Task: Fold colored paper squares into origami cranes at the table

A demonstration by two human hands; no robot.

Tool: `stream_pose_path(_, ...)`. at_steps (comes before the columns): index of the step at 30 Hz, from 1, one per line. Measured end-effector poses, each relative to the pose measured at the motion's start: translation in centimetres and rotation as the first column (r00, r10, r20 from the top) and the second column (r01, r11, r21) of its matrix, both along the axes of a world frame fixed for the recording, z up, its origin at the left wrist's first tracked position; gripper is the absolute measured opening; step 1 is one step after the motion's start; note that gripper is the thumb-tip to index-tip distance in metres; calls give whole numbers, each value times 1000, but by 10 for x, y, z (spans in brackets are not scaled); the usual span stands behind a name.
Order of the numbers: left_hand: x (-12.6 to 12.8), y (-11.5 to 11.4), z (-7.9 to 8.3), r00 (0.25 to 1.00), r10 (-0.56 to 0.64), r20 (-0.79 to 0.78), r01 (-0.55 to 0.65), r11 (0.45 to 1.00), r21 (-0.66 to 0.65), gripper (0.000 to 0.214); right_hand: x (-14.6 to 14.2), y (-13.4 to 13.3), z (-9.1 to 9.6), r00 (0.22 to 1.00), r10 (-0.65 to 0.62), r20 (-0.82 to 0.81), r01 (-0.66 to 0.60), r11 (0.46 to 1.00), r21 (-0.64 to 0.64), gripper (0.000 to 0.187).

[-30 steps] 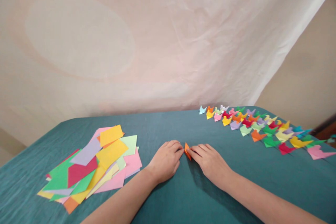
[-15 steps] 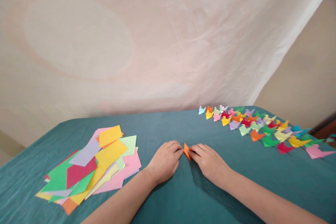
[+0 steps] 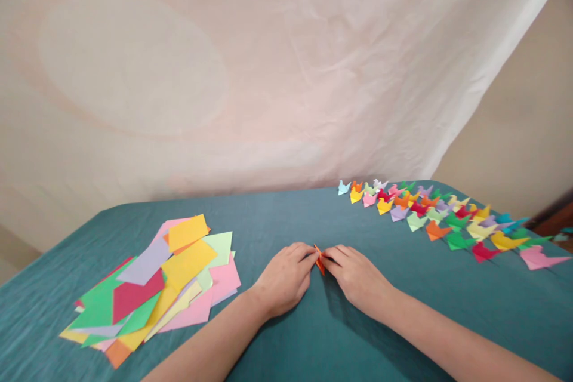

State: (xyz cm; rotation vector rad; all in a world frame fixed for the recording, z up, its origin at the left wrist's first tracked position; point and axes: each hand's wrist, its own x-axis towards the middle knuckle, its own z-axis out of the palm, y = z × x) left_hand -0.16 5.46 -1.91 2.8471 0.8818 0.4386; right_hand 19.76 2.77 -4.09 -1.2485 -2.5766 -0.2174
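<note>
Left hand [image 3: 286,279]: grip pinching the orange paper [image 3: 321,267]
Right hand [image 3: 357,277]: grip pinching its other side
Orange paper: between the fingertips, right of lower centre
Paper sheets [image 3: 188,264]: loose pile, lower left
Paper birds [image 3: 437,230]: rows on the counter [image 3: 277,218], right of frame

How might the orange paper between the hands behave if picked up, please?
The paper is probably light, being small beside the fingers. Its pointed, folded shape suggests some stiffness, yet its thin edges could crease easily.
</note>
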Motion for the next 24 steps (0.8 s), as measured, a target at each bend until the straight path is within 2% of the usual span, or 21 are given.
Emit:
stream_pose_path(16, -1, -1, 0, 1000, -8, -8, 8, 1000, 9, 39, 6, 1, 3, 996, 34, -86, -33, 999, 9, 24)
stream_pose_path(24, -2, -2, 0, 999, 5, -45, -4, 1000, 15, 38, 9, 1, 4, 972, -48, -229, 56, 998, 26, 31)
